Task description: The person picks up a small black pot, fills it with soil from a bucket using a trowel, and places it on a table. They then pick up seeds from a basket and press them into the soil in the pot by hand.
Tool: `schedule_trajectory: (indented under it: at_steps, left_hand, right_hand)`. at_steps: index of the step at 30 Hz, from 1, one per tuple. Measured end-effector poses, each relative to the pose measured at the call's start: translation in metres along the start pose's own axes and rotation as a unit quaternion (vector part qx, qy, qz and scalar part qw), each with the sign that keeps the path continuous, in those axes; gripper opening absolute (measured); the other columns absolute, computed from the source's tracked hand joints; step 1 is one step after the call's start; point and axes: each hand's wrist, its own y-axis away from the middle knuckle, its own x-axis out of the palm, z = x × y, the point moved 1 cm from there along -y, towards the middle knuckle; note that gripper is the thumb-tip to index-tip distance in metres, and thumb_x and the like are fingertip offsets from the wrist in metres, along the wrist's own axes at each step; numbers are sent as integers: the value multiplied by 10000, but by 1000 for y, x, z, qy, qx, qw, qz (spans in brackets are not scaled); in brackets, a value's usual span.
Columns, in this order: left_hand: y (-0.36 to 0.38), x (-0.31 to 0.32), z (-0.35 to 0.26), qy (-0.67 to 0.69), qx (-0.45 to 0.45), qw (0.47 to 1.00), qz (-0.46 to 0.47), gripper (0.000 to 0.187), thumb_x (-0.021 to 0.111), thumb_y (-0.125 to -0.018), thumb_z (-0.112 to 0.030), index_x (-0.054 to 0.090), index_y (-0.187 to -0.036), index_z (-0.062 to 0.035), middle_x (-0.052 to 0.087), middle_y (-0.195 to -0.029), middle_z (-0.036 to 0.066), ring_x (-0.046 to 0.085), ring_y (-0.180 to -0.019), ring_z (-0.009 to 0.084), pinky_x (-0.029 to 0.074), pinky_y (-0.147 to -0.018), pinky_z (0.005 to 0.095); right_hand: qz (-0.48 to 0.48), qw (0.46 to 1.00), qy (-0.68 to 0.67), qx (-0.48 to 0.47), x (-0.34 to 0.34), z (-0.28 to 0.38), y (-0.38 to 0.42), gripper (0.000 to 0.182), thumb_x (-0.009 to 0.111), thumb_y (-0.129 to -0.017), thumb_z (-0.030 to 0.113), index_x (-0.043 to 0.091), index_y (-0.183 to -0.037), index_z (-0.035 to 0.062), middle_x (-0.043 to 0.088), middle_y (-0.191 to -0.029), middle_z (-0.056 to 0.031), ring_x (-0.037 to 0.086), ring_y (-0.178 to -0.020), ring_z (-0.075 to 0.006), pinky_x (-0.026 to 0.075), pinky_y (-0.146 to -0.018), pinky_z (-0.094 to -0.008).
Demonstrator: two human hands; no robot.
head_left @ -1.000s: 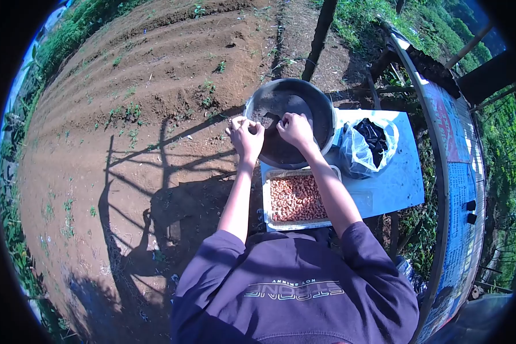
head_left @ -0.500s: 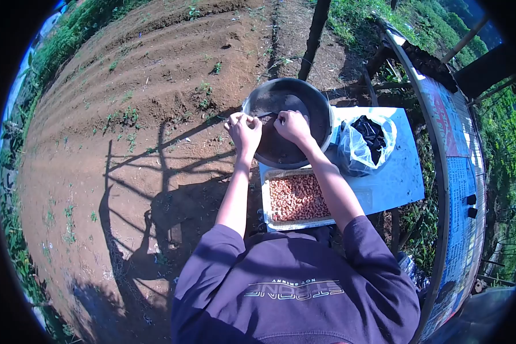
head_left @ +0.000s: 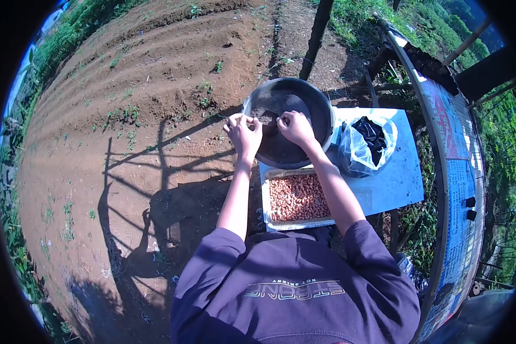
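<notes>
hands [head_left: 296,127] shifted slightly, curled over dark basin [head_left: 319,106], seed-filled tray [head_left: 266,198] nearby

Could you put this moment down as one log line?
left hand: at basin edge | right hand: over basin | peanut-like pieces: in tray

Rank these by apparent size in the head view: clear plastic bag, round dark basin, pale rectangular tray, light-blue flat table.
Light-blue flat table
Round dark basin
Pale rectangular tray
Clear plastic bag

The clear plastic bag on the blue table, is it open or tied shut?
Open: the clear plastic bag has its mouth spread wide, and black material shows inside it.
</notes>
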Motion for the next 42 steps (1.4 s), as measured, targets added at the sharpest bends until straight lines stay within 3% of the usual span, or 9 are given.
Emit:
schedule_trajectory:
  at_steps: [6, 8, 14, 19, 22, 28, 29, 38, 42]
  left_hand:
    - [0, 1, -3, 6, -20, 1000, -19, 204, 724, -819, -257, 599, -852, -99, 563, -1055, 107, 510, -1097, 291, 335, -992, 483]
    - [1, 3, -7, 3, -31, 999, -20, 218, 722, -820, -272, 595, -884, -108, 556, -1068, 105, 499, -1099, 304, 342, -984, 493]
    - [3, 6, -22, -21, -87, 996, -20, 249, 726, -829, -312, 597, -941, -132, 532, -1128, 105, 451, -1150, 350, 363, -976, 528]
    - [7, 14, -15, 17, -49, 997, -51, 225, 702, -847, -268, 589, -982, -128, 539, -1128, 95, 454, -1174, 315, 330, -1012, 526]
    - [7, 15, -12, 27, -23, 998, -49, 207, 695, -854, -250, 590, -981, -125, 545, -1122, 94, 466, -1168, 304, 317, -1026, 512]
    - [9, 14, -13, 5, -9, 999, -50, 189, 698, -852, -237, 599, -965, -122, 547, -1109, 105, 476, -1155, 307, 327, -1020, 493]
    - [8, 13, -14, 5, -10, 999, -49, 189, 699, -850, -237, 600, -962, -121, 546, -1107, 107, 476, -1154, 308, 329, -1018, 493]
    - [11, 14, -10, -1, -22, 999, -48, 209, 704, -822, -253, 600, -939, -114, 527, -1147, 114, 447, -1148, 338, 346, -1005, 501]
    - [10, 15, -8, 5, -14, 999, -49, 193, 702, -820, -249, 608, -925, -118, 538, -1128, 110, 467, -1142, 322, 332, -1015, 496]
  right_hand:
    - [-49, 980, 193, 23, -32, -4, 10, 349, 693, -848, 396, 702, -931, 57, 664, -1030, -151, 543, -1105, -371, 457, -891, -533]
    - [-22, 963, 268, 12, -33, -19, 17, 377, 708, -817, 388, 706, -962, 39, 696, -989, -171, 569, -1062, -393, 453, -894, -512]
    - [74, 964, 249, 50, -30, -26, 26, 216, 631, -796, 229, 725, -859, 45, 730, -907, -171, 648, -936, -396, 463, -864, -506]
    - [7, 970, 236, 64, -44, -24, 17, 177, 569, -856, 127, 719, -857, 33, 700, -913, -190, 714, -869, -357, 562, -755, -448]
    - [21, 961, 271, 50, -61, -20, 11, 175, 591, -877, 150, 725, -899, 39, 669, -1097, -189, 728, -859, -354, 588, -723, -449]
    - [55, 962, 264, 28, -37, -26, 3, 180, 618, -884, 172, 722, -912, 28, 641, -1166, -184, 727, -840, -353, 587, -718, -466]
    - [38, 972, 227, 42, -27, -34, 3, 268, 699, -878, 278, 729, -959, 25, 665, -1065, -152, 709, -842, -370, 573, -734, -469]
    - [-55, 992, 114, 29, -58, -47, 10, 301, 736, -820, 313, 762, -961, 48, 715, -977, -169, 706, -836, -365, 567, -746, -455]
    - [19, 991, 110, 71, -99, -37, 3, 309, 751, -795, 325, 778, -1004, 99, 734, -910, -176, 713, -838, -348, 573, -789, -448]
